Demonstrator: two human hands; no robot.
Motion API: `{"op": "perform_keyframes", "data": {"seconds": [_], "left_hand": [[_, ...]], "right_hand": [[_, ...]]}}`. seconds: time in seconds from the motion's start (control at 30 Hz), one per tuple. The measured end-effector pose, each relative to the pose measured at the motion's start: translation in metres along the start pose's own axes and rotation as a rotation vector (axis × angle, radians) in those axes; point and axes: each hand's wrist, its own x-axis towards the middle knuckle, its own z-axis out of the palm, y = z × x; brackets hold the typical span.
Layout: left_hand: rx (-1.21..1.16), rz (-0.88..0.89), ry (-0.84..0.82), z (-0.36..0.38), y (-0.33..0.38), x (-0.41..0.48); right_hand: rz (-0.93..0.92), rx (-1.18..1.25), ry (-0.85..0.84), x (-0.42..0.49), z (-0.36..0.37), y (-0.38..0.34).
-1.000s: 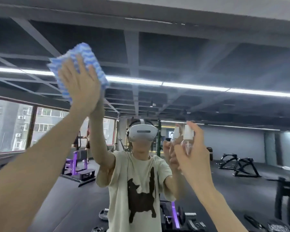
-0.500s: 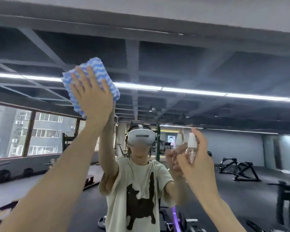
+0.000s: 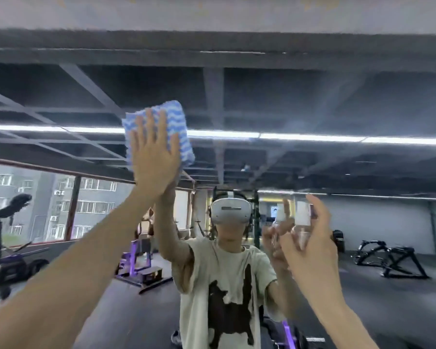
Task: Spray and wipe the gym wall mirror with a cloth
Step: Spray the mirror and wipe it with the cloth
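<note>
The left hand (image 3: 154,152) lies flat on the blue-and-white cloth (image 3: 173,122), fingers straight and spread, and presses it against the wall mirror (image 3: 312,96) high up, above the reflected head. The right hand (image 3: 310,248) holds a small clear spray bottle (image 3: 303,217) with curled fingers, lower and to the right, close to the glass. Whether a finger sits on the nozzle I cannot tell, because it is blurred.

The step in hand seems to be wiping. To do it well, I would keep the whole palm on the cloth so it does not slip out, and make overlapping strokes with even pressure. Above the cloth there is more glass before the pale band (image 3: 237,13), probably the wall over the mirror. To the right the glass is wide and free, so the bottle should be kept out of the wiping path.
</note>
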Motion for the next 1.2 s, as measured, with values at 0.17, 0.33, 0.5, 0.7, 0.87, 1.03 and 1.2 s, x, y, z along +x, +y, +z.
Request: {"op": "perform_keyframes", "data": {"seconds": [0.17, 0.33, 0.5, 0.7, 0.87, 1.03, 1.2], "left_hand": [[-0.027, -0.177, 0.093, 0.008, 0.013, -0.034], [-0.075, 0.684, -0.142, 0.021, 0.128, -0.122], [-0.026, 0.592, 0.001, 0.009, 0.092, -0.055], [-0.042, -0.017, 0.039, 0.008, 0.030, 0.030], [-0.103, 0.650, 0.035, 0.034, 0.143, -0.054], [-0.110, 1.313, -0.166, 0.033, 0.158, -0.111], [-0.131, 0.428, 0.036, 0.031, 0.143, 0.009]], "right_hand": [[0.015, 0.040, 0.039, -0.004, -0.001, 0.006], [-0.029, 0.062, 0.108, -0.012, 0.008, 0.011], [-0.057, -0.005, 0.119, -0.018, -0.010, 0.016], [0.065, -0.063, 0.091, -0.022, -0.047, 0.035], [0.144, -0.111, 0.108, -0.025, -0.056, 0.056], [0.160, -0.170, 0.029, -0.030, -0.059, 0.069], [0.169, -0.207, 0.037, -0.029, -0.084, 0.077]]}}
